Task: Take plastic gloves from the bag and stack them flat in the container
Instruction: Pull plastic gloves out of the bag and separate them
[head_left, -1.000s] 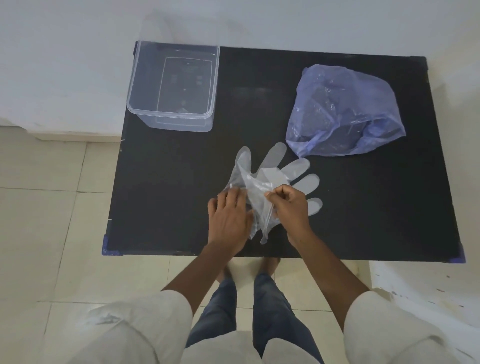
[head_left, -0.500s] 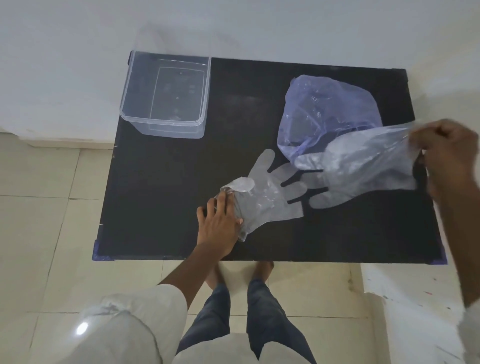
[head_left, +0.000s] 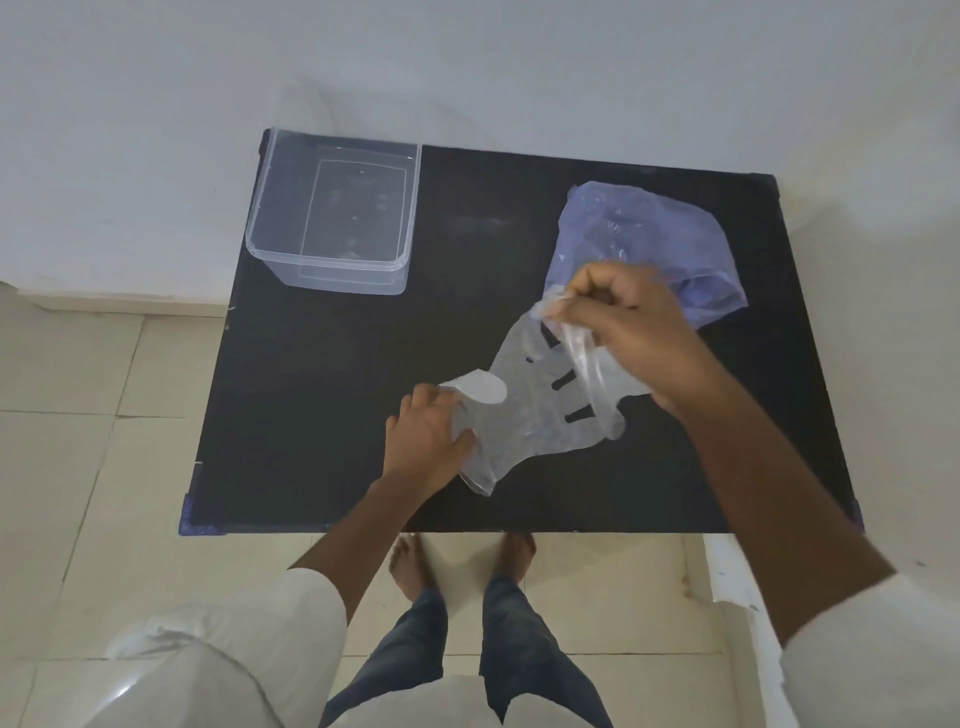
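Observation:
A clear plastic glove (head_left: 524, 410) lies flat on the black table (head_left: 322, 405), its fingers pointing up and right. My left hand (head_left: 426, 441) presses down on its cuff end. My right hand (head_left: 634, 332) hovers over the glove's fingers, closed on a second thin clear glove (head_left: 587, 358) that hangs crumpled from it. Behind that hand lies the blue plastic bag (head_left: 639, 228), partly hidden. The clear rectangular container (head_left: 332, 213) stands at the table's far left corner with nothing visible inside.
A white wall runs behind the table and along its right side. The table's near edge is just beyond my bare feet (head_left: 462, 561) on the tiled floor (head_left: 93, 467).
My right hand has swung back from the far right to above the flat glove, and the second glove it holds is now bunched. My left hand has stayed on the flat glove.

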